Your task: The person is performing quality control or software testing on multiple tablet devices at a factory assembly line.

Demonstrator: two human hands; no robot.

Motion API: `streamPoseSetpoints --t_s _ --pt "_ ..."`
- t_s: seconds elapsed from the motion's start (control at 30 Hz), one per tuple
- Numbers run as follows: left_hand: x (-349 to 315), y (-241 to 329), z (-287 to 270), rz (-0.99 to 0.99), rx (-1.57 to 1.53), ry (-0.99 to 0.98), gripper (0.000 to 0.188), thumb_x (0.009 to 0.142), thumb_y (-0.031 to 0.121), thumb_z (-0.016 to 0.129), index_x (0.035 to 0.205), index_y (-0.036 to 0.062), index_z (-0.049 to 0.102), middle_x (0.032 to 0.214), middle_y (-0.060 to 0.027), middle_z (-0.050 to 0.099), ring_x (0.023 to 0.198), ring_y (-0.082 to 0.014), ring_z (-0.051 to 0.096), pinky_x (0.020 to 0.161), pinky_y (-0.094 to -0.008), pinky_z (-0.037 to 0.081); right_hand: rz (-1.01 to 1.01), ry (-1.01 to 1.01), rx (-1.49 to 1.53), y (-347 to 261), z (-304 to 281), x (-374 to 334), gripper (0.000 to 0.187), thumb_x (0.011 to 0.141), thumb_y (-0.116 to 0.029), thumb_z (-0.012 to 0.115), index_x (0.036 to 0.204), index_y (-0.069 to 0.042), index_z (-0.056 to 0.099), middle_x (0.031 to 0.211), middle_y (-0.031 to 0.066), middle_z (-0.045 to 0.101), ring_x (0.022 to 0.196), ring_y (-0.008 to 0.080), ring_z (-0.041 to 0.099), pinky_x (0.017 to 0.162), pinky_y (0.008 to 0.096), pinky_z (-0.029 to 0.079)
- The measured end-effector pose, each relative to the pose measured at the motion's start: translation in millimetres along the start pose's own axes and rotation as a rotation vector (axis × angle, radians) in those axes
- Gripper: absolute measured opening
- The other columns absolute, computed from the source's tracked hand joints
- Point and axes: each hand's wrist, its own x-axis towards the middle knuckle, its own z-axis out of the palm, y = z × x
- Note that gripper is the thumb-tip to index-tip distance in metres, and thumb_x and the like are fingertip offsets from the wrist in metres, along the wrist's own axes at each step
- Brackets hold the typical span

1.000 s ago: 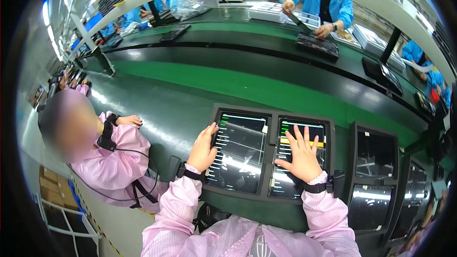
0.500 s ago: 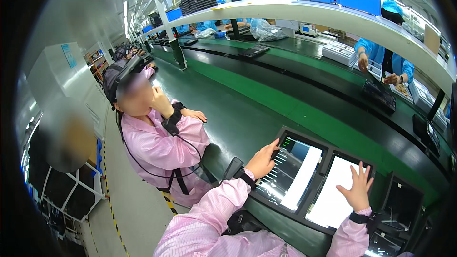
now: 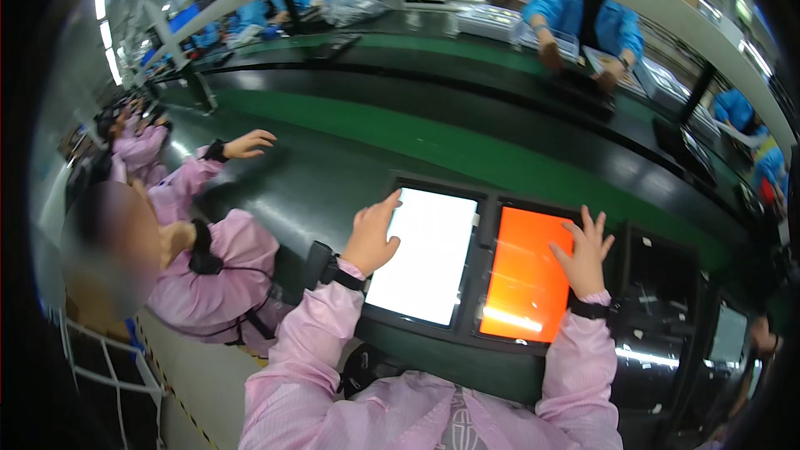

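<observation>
Two flat display panels lie side by side in a black tray (image 3: 486, 237) on the bench before me. Plain white fills the lit left panel (image 3: 429, 258); bright orange fills the right panel (image 3: 525, 279), with a light reflection near its lower edge. My left hand (image 3: 372, 237) rests at the left panel's upper left edge, thumb apart from the fingers. Over the right panel's upper right edge, my right hand (image 3: 585, 252) has its fingers spread. Both hands are open and grip nothing. Whether the right fingertips touch the glass, I cannot tell.
More dark panels in black trays (image 3: 662, 275) sit to the right, where another person's hand (image 3: 762, 335) shows. At left, a co-worker in pink stretches a hand (image 3: 248, 144) over the green bench (image 3: 292, 167). Across it, a person in blue (image 3: 583, 21) handles a dark tray.
The left panel went from a dark picture with a white band to all white, the right from white to orange. My view swung right. The pink-sleeved co-worker's raised hand now reaches over the bench.
</observation>
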Motion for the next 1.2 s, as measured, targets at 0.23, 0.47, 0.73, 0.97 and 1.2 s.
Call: streamPoseSetpoints --t_s 0.23,0.47,0.73,0.97,1.2 --pt "53 49 15 0.104 0.032 -0.370 0.074 0.073 0.000 0.050 0.145 0.0117 0.036 0.106 -0.0076 0.067 0.114 -0.0297 0.054 0.116 -0.0527 0.018 0.057 0.053 -0.052 -8 -2 -9 0.029 0.080 -0.023 0.070 0.106 -0.012 0.069 0.149 0.0141 0.039 0.145 0.0413 0.017 0.110 0.0705 0.005" --pt "52 36 25 0.203 -0.031 -0.216 0.073 0.070 -0.002 0.047 0.142 0.0051 0.039 0.118 -0.0056 0.065 0.119 -0.0293 0.051 0.116 -0.0531 0.017 0.039 -0.031 -0.137 -13 1 -12 0.035 0.079 -0.027 0.071 0.110 -0.013 0.068 0.149 0.0146 0.038 0.144 0.0420 0.018 0.110 0.0706 0.008" --pt "58 33 26 0.212 -0.075 -0.255 0.073 0.071 0.002 0.050 0.142 0.0062 0.037 0.119 -0.0028 0.065 0.122 -0.0288 0.049 0.115 -0.0553 0.017 0.051 -0.082 -0.149 -24 -5 -11 0.045 0.081 -0.032 0.072 0.119 -0.010 0.062 0.153 0.0155 0.032 0.145 0.0428 0.014 0.109 0.0708 0.006" --pt "56 26 24 0.169 -0.148 -0.189 0.075 0.069 0.001 0.049 0.143 0.0076 0.036 0.117 -0.0044 0.065 0.119 -0.0292 0.050 0.114 -0.0559 0.018 0.055 -0.086 -0.095 -21 -1 -9 0.057 0.081 -0.034 0.072 0.130 -0.010 0.054 0.155 0.0163 0.028 0.146 0.0421 0.010 0.110 0.0698 0.002" --pt "52 24 21 0.126 -0.171 -0.198 0.076 0.069 0.000 0.048 0.143 0.0084 0.036 0.116 -0.0053 0.065 0.118 -0.0302 0.051 0.114 -0.0549 0.020 0.049 -0.101 -0.079 -17 3 -8 0.059 0.081 -0.034 0.072 0.132 -0.012 0.053 0.156 0.0161 0.026 0.147 0.0424 0.008 0.110 0.0690 0.001"
